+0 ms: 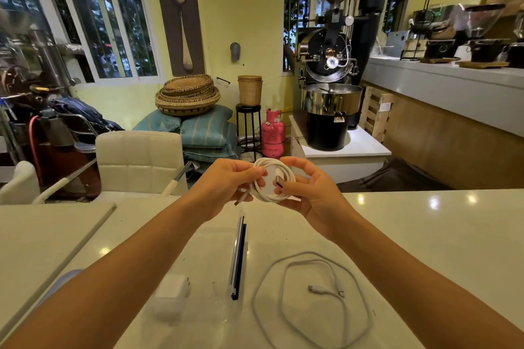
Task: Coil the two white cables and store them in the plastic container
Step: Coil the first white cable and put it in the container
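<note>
A white cable (285, 173) is wound into a small coil that I hold up above the far part of the white table (425, 229). My left hand (226, 184) pinches the coil's left side, with one plug end sticking out below it. My right hand (309, 193) grips the coil's right side, near a dark-tipped plug. A second white cable (312, 292) lies loose in a wide loop on the table close to me, both plugs inside the loop. A clear plastic container (238, 258) with a blue-edged open lid stands between my forearms; a white charger block (173, 295) sits inside its left half.
A white padded chair (139, 161) stands behind the table at the left. A white board (42, 241) lies on the table's left part. Beyond are cushions, baskets, a pink gas cylinder (272, 133) and a coffee roaster (329, 110).
</note>
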A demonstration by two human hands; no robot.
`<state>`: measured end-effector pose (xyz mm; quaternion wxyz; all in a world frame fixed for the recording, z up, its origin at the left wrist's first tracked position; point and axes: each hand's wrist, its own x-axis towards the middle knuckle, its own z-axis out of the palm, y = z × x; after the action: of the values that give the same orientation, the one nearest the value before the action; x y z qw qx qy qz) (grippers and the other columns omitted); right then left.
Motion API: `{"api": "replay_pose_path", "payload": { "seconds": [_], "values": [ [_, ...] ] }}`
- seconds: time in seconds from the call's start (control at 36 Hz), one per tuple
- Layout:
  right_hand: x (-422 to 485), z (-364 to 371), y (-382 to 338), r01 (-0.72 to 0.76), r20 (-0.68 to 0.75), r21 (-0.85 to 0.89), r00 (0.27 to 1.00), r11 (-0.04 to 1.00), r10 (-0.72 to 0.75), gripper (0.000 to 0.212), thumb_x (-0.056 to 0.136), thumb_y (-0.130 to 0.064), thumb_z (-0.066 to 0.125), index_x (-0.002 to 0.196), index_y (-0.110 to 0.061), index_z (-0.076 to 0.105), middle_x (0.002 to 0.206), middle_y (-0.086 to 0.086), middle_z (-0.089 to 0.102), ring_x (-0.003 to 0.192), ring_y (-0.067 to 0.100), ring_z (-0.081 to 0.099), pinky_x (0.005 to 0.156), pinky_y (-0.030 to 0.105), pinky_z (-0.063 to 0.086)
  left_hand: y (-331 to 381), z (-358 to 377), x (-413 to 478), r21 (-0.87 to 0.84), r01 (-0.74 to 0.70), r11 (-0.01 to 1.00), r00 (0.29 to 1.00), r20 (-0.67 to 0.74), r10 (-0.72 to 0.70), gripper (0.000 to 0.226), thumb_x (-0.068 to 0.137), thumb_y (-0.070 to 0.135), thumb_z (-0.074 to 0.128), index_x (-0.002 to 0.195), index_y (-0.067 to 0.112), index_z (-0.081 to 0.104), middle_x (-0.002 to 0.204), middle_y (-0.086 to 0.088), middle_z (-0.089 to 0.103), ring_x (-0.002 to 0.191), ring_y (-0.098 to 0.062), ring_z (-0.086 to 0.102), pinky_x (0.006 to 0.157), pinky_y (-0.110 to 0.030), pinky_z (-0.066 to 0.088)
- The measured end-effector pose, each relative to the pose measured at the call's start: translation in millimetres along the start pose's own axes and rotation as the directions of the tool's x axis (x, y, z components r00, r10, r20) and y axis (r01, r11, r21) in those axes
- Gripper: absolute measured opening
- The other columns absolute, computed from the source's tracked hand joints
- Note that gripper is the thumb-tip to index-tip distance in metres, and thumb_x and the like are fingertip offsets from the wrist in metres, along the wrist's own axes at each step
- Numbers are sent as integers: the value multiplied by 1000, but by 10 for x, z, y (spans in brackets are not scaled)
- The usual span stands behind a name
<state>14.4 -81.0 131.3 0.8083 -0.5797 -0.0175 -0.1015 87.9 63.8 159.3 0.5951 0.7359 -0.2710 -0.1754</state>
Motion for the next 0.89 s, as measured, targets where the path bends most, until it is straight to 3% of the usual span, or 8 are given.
{"api": "replay_pose_path", "payload": {
  "seconds": [0.19,0.28,0.39,0.58,0.69,0.89],
  "values": [
    [56,71,130,28,-7,-39,1000,999,-28,40,80,4,58,116,-12,55,89,-2,67,80,11,67,75,26,56,-111,42,24,202,-78,976,988,-114,103,33,91,18,52,61,10,63,55,-5,55,34,2,47,39,-7,40],
    [83,135,187,64,-57,-121,996,991,-71,41,84,-3,56,123,-12,52,93,-4,65,82,11,65,70,21,57,-172,36,29,299,-77,951,984,-130,120,33,93,20,48,65,11,63,54,-4,55,35,0,48,39,-8,40],
    [111,207,271,139,-110,-287,978,948,-177,35,90,-12,49,125,-16,52,91,-9,59,79,9,59,62,14,55,-232,-3,38,407,-57,912,980,-154,130,36,94,23,45,80,-3,66,54,-4,53,44,-10,45,45,-15,40],
    [183,276,444,250,-134,-557,914,792,-383,23,93,-14,44,109,-16,60,75,-12,55,68,5,53,61,11,49,-305,-79,43,524,-53,850,977,-147,152,32,95,22,43,69,8,57,53,-1,49,48,-10,42,51,-21,34],
    [246,307,527,276,-75,-699,889,660,-451,23,92,-12,46,108,-8,62,74,-16,51,70,5,50,63,7,41,-383,-181,56,510,-38,860,975,-171,144,20,93,21,47,86,7,58,60,2,53,52,-9,47,52,-19,37],
    [304,351,642,268,94,-863,917,428,-387,21,91,-15,48,92,-1,63,65,-5,52,58,8,43,56,17,34,-492,-415,13,440,65,896,996,-76,-34,9,89,15,54,81,12,55,67,-1,59,54,-8,48,50,-17,37]
  ]
}}
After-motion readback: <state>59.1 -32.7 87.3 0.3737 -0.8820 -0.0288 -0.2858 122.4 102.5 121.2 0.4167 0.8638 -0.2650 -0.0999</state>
